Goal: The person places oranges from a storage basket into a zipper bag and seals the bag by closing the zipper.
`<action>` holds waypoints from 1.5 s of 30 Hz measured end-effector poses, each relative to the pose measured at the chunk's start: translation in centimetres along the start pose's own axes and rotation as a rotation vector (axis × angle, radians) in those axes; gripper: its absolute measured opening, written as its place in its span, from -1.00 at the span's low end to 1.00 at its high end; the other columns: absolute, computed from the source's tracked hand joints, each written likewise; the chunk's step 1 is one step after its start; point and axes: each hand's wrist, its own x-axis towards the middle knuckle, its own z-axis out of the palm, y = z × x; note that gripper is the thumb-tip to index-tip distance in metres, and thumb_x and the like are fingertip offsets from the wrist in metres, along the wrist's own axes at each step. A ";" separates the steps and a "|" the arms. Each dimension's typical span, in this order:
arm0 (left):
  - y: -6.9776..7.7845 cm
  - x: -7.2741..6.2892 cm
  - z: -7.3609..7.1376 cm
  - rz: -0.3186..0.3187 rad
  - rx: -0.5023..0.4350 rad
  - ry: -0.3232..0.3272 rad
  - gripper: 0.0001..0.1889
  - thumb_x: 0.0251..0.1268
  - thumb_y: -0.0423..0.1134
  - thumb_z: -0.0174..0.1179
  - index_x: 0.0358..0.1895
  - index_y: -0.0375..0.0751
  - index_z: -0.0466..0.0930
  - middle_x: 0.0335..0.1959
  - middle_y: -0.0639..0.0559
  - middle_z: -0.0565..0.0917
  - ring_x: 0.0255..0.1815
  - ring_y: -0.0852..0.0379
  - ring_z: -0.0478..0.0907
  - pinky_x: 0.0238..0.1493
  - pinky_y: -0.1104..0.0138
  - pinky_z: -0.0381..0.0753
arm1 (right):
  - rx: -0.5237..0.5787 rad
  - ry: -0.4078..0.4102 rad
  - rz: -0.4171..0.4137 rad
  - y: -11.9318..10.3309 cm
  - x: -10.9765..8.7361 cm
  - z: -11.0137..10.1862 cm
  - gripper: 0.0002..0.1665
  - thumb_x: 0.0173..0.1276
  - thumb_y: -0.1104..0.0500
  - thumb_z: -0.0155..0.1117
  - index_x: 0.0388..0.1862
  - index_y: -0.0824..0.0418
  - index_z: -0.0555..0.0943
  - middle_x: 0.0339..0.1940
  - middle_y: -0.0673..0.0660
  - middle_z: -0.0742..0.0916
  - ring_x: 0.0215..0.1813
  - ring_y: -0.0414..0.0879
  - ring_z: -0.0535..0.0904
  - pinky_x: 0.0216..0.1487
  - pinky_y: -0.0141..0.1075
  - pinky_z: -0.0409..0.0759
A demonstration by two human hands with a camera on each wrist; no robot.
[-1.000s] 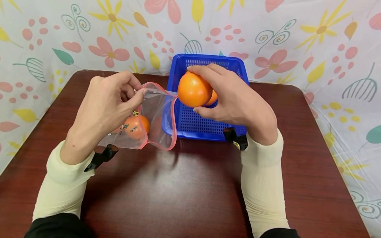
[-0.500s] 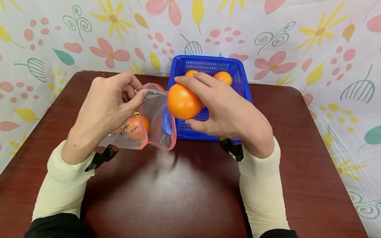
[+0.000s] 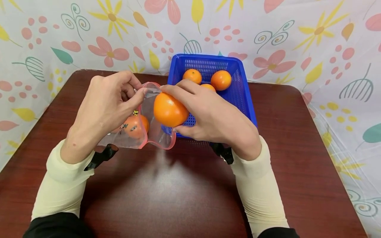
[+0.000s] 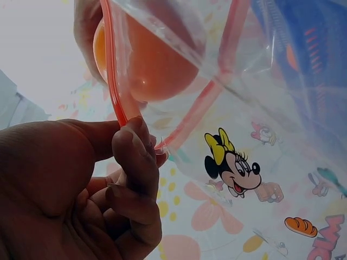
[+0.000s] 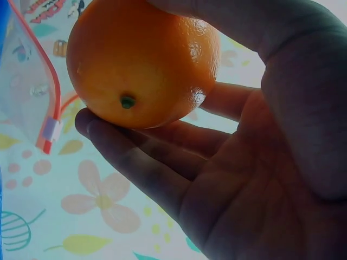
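My left hand [image 3: 104,105] pinches the red-edged rim of a clear zip bag [image 3: 154,135] between thumb and fingers. Cartoon prints, among them a mouse with a yellow bow, show on the bag in the left wrist view. Inside the bag's lower left lies an orange [image 3: 137,127]. My right hand [image 3: 211,112] grips another orange [image 3: 170,109] between thumb and fingers, right at the bag's open mouth. A green stem end on this held orange [image 5: 141,65] shows in the right wrist view. A zip slider [image 5: 51,130] sits on the bag's edge there.
Behind my right hand stands a blue perforated basket [image 3: 245,96] holding three visible oranges, one of them the orange [image 3: 221,80] at its right. All rests on a dark brown table [image 3: 166,198]. A flower-patterned sheet [image 3: 274,29] hangs behind the table.
My right hand has carried its orange left and slightly down, from over the basket to the bag's mouth. Oranges in the basket have come into view. My left hand stays in place.
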 end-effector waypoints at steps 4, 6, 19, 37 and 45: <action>0.0 0.0 0.0 0.001 -0.006 0.001 -0.87 0.46 -0.15 0.34 -0.25 -0.10 0.73 -0.59 0.20 0.67 -0.65 0.29 0.49 -0.55 0.50 0.32 | -0.003 -0.031 0.011 -0.1 0.3 0.4 -0.06 0.21 0.09 0.62 0.54 0.19 0.44 0.20 0.10 0.64 0.13 -0.10 0.58 0.23 -0.30 0.57; 0.0 0.0 0.0 -0.001 -0.007 0.000 -0.87 0.47 -0.14 0.33 -0.25 -0.10 0.73 -0.60 0.20 0.67 -0.66 0.29 0.48 -0.56 0.49 0.32 | -0.004 -0.050 0.013 -0.1 0.4 0.7 -0.05 0.21 0.07 0.64 0.54 0.19 0.43 0.20 0.10 0.63 0.12 -0.09 0.58 0.22 -0.29 0.58; 0.2 -0.1 -0.1 0.002 0.008 -0.020 -0.83 0.50 -0.09 0.30 -0.24 -0.08 0.69 -0.59 0.23 0.66 -0.70 0.29 0.44 -0.61 0.45 0.34 | -0.002 -0.071 -0.005 -0.4 1.0 1.8 -0.04 0.19 0.14 0.65 0.54 0.17 0.41 0.19 0.12 0.63 0.11 -0.06 0.58 0.20 -0.29 0.58; 0.1 -0.1 -0.3 0.014 0.004 -0.017 -0.84 0.49 -0.11 0.31 -0.27 -0.08 0.69 -0.60 0.22 0.66 -0.69 0.30 0.45 -0.59 0.45 0.34 | -0.003 -0.067 -0.028 -0.3 2.0 3.5 -0.08 0.27 0.12 0.60 0.56 0.19 0.39 0.22 0.14 0.60 0.10 -0.05 0.58 0.24 -0.25 0.56; 0.1 -0.1 -0.3 0.011 -0.001 -0.013 -0.83 0.48 -0.09 0.33 -0.26 -0.08 0.72 -0.57 0.21 0.70 -0.69 0.29 0.48 -0.58 0.49 0.35 | -0.046 -0.059 -0.013 -0.1 2.4 4.2 -0.07 0.25 0.07 0.63 0.53 0.16 0.40 0.20 0.12 0.59 0.06 -0.03 0.59 0.20 -0.22 0.57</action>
